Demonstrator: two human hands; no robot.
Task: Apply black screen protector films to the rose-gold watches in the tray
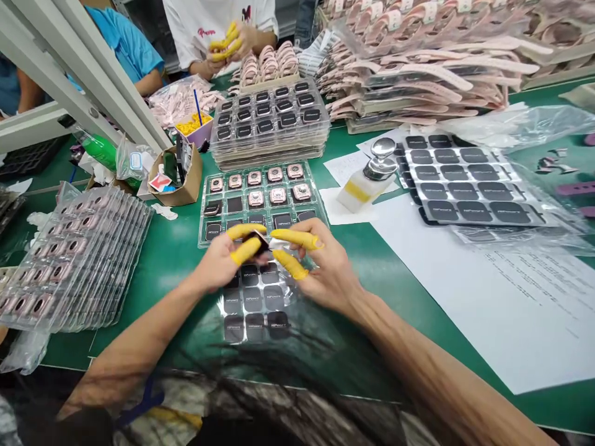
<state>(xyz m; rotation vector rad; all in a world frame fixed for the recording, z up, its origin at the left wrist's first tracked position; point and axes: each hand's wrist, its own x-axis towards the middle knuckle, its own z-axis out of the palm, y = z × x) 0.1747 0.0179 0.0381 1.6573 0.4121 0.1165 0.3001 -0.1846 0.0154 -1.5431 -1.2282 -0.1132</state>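
My left hand, in yellow finger cots, pinches a small dark watch case, partly hidden by the fingers. Close to its right, my right hand, also in yellow finger cots, grips a crumpled white piece that looks like a wipe. Below both hands lies a clear sheet of dark rounded-square screen films. Just beyond them sits a clear plastic tray of pink watch cases, some showing a dial and others covered in black.
Stacked trays stand at left and behind. A pump bottle sits on paper at right, near more film sheets and a printed sheet. Pink straps are piled behind; a cardboard box is at left. A co-worker's gloved hands are opposite.
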